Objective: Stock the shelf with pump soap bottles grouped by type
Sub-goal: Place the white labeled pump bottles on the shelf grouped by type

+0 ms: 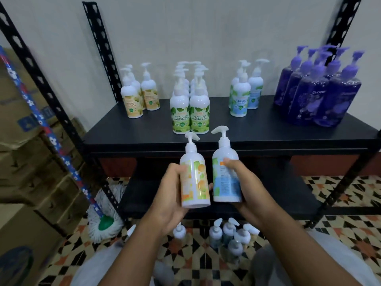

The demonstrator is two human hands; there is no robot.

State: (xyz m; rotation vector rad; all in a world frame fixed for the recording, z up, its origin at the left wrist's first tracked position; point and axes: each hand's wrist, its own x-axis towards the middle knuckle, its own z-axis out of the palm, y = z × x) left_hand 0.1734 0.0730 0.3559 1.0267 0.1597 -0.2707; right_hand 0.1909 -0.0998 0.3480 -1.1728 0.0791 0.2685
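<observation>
Orange bottle [194,182] in left hand [171,195], blue bottle [226,178] in right hand [247,188], fingers wrapped round each. Both upright, side by side, below shelf [268,129] front edge. Orange group [134,100] up-left, nearer left hand; blue group [241,100] up-right, nearer right. Likely no crossover needed.

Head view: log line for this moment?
left hand holds orange-label white plastic pump bottle | right hand holds blue-label white plastic pump bottle
</observation>
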